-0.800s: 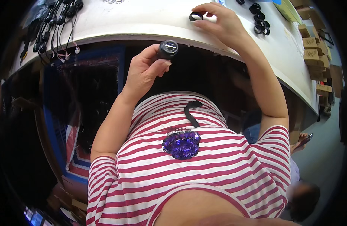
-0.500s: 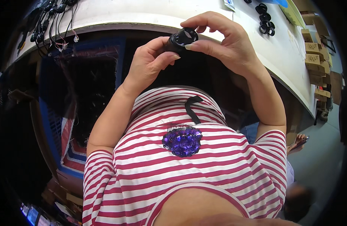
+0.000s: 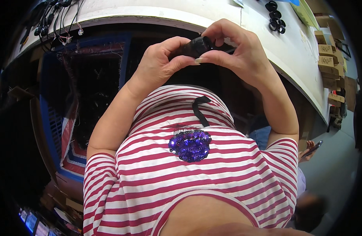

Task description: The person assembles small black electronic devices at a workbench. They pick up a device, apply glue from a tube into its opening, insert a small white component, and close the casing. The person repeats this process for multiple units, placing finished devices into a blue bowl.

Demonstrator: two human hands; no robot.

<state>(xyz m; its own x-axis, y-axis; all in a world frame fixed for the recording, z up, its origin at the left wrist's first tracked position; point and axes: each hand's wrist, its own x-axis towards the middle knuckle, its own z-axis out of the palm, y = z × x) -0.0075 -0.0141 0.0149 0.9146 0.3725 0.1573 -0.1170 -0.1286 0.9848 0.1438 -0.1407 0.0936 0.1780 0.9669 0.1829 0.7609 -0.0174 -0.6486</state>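
Observation:
A black cylinder with a ribbed side, looking like a flashlight head, is held between both hands just off the table's near edge. My left hand is wrapped round its left end, thumb along the near side. From the right, my right hand grips the other end between forefinger and thumb; both thumb tips nearly meet below it. The cylinder lies roughly level, so its end face is hidden. Part of its left end is covered by my left fingers.
Black cables with bare wire ends lie on the white table at the far left. Several black rings lie at the far right beside a yellow-green tray. A blue crate is at left, cardboard boxes at right. Another person's hand holds a phone.
The cylinder has tipped so that its shiny end face no longer shows, only its ribbed side. Both hands have moved slightly right and toward me with it.

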